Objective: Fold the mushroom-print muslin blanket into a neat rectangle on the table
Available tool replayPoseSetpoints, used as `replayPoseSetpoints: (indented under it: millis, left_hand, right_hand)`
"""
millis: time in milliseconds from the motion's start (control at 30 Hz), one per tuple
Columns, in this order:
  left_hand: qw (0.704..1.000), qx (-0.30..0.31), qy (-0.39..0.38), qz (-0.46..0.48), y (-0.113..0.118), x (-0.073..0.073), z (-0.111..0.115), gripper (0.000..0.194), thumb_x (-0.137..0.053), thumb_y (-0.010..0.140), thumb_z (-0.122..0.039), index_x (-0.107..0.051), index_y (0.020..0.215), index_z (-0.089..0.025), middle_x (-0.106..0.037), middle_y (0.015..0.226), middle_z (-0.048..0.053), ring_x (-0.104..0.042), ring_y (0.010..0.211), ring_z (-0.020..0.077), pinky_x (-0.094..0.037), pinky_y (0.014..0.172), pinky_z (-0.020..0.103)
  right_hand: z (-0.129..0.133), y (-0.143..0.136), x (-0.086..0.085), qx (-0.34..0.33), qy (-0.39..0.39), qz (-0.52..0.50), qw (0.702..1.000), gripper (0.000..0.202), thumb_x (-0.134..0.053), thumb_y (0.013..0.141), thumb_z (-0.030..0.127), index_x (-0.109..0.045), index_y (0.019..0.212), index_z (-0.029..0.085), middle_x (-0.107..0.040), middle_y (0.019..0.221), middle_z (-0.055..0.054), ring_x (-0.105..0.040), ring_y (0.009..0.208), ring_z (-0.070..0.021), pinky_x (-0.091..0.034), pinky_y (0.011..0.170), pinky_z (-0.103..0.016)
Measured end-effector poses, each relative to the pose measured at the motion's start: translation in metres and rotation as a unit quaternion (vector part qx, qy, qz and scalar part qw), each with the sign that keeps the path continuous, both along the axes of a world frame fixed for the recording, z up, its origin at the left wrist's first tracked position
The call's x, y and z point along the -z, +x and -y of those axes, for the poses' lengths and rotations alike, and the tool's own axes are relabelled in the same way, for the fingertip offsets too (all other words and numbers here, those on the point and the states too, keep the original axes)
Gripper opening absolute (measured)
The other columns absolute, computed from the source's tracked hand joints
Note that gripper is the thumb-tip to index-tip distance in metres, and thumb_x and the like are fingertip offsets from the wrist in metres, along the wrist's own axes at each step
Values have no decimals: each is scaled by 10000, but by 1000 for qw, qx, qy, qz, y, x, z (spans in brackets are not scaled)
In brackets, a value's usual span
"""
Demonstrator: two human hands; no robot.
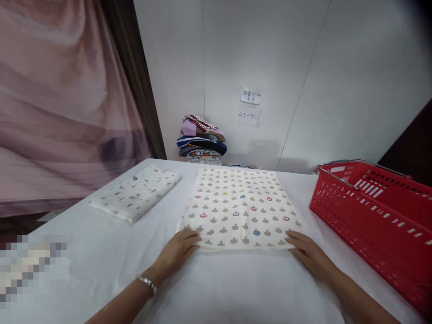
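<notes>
A cream cloth printed with small grey mushroom shapes and a few coloured ones lies spread in front of me, with a faint crease down its middle. My left hand, with a bracelet at the wrist, is at its near left corner, fingers closed on the edge. At the near right corner, my right hand has its fingers on the other edge in the same way. Their undersides are hidden. To the left lies a folded white cloth with dark printed motifs, apart from both hands.
A white-covered table carries both cloths. On the right stands a red plastic basket with a metal handle. Beyond the far edge is a stack of folded fabrics against the wall. A pink curtain hangs at left.
</notes>
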State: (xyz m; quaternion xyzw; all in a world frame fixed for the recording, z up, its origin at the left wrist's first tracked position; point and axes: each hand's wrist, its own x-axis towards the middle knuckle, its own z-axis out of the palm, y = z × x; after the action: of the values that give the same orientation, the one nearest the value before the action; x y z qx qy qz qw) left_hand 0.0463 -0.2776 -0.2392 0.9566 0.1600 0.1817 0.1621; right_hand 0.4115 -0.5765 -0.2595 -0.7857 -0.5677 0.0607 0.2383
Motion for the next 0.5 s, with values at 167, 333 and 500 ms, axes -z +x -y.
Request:
replayPoseSetpoints:
  millis: [167,333,500]
  left_hand:
    - [996,-83,-3,-21,15,-11,-7,270,-402,853,-278,-658,941,-275,-694,941,19,-638,861,238,-510,787,377]
    - [983,-181,3,17,35,-38,-25,344,-346,860,-297,-618,1054,-215,-673,1062,45,-630,946,231,-491,842,351]
    - [975,-214,14,61,49,-80,-39,346,-364,857,-294,-594,1106,-226,-664,1077,25,-614,970,201,-468,866,304]
  right_hand:
    - [-18,7,-19,-15,-15,-82,996,394,-437,862,498,-684,1037,246,-642,1141,-62,-581,1062,-247,-460,925,-389]
    - [-35,16,-55,25,35,-111,993,412,-424,849,526,-697,909,225,-710,917,-35,-644,869,-238,-516,760,-328]
    - [-49,24,-90,70,135,-65,986,364,-464,832,488,-676,966,224,-685,1039,-36,-616,980,-239,-471,871,-326]
